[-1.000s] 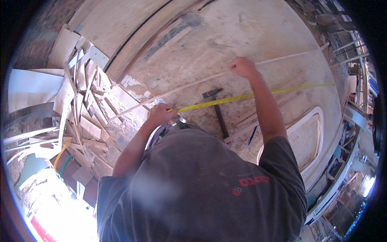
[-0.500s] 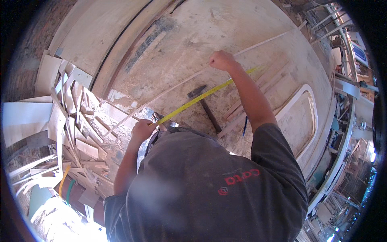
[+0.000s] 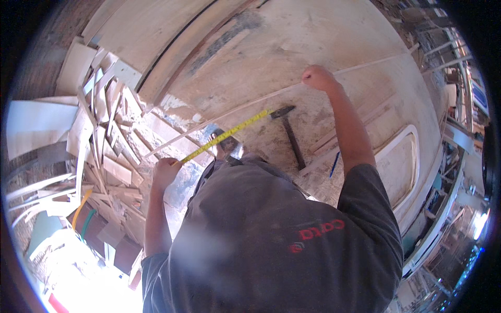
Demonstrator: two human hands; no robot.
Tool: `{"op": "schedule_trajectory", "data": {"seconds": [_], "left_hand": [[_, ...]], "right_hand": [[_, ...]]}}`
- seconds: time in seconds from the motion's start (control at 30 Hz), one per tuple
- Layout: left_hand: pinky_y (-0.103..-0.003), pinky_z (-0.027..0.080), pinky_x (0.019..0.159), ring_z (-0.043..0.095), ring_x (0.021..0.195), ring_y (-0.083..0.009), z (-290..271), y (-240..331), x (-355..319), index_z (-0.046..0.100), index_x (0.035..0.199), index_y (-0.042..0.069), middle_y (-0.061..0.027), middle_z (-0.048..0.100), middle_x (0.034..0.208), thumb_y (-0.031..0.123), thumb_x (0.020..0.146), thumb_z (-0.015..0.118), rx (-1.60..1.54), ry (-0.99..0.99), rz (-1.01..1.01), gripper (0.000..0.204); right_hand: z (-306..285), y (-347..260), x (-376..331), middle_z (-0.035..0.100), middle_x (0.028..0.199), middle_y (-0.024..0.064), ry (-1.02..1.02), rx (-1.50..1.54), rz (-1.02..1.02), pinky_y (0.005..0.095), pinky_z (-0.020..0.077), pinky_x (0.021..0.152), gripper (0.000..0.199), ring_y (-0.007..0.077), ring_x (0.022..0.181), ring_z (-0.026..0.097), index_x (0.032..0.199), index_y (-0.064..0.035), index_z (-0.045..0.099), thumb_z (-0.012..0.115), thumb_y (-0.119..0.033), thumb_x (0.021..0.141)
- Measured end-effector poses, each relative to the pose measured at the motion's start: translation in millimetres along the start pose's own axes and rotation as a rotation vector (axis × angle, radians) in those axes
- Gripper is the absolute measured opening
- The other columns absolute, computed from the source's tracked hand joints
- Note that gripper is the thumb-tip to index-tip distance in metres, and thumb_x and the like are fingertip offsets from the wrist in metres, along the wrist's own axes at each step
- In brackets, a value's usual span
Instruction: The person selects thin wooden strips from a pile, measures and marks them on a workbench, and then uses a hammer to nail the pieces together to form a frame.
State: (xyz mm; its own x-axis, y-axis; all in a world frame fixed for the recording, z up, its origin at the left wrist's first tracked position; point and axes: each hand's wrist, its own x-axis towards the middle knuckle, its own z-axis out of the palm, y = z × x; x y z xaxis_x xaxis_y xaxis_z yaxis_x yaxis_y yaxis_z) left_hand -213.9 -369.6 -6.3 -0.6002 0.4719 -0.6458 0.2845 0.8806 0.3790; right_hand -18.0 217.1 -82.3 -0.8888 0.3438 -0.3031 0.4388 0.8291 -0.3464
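My left hand (image 3: 167, 172) is closed on one end of a yellow tape measure (image 3: 227, 135), low on the left. From there the blade slants up and to the right, and its far end stops beside the head of a hammer (image 3: 292, 141). Whether the tape's case is inside my left fist is hidden. My right hand (image 3: 319, 78) is a fist around a long thin wooden strip (image 3: 370, 63), raised farther out over the large wooden panel (image 3: 292, 52). The strip runs diagonally, from the scrap on the left to the upper right. Beneath my right forearm lies a slim blue pen-like thing (image 3: 334, 164).
Heaps of wood offcuts (image 3: 117, 169) cover the left side. A rounded pale frame (image 3: 413, 156) lies on the right of the panel, near a few loose slats (image 3: 360, 117). Stacked boards (image 3: 156, 26) rise at the upper left. Shelving and clutter line the far right.
My left hand has moved left, away from the hammer. The tape's visible length is shorter and no longer passes under my right forearm. My right hand keeps its grip on the strip.
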Motion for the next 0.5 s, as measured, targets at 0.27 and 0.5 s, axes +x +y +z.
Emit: {"op": "schedule_trajectory", "data": {"seconds": [0.27,0.5], "left_hand": [[-0.043,0.051,0.072,0.066,0.078,-0.0333,-10,39,18,0.074,0.088,0.011,-0.0163,0.068,0.08,0.04,0.079,0.061,0.045,0.189,-0.029,0.033],[-0.047,0.051,0.081,0.065,0.088,-0.0393,2,86,40,0.073,0.087,0.013,-0.0192,0.069,0.089,0.039,0.074,0.057,0.061,0.169,-0.018,0.034]], "right_hand": [[-14,-21,-17,0.068,0.076,0.0129,0.039,0.072,0.056,0.0361,0.051,0.069,0.014,0.0259,0.073,0.066,0.082,-0.0056,0.071,0.069,-0.017,0.075],[5,-17,-30,0.066,0.08,0.0108,0.184,0.223,0.179,0.0367,0.0507,0.07,0.019,0.024,0.076,0.065,0.094,-0.0079,0.069,0.064,-0.017,0.079]]}}
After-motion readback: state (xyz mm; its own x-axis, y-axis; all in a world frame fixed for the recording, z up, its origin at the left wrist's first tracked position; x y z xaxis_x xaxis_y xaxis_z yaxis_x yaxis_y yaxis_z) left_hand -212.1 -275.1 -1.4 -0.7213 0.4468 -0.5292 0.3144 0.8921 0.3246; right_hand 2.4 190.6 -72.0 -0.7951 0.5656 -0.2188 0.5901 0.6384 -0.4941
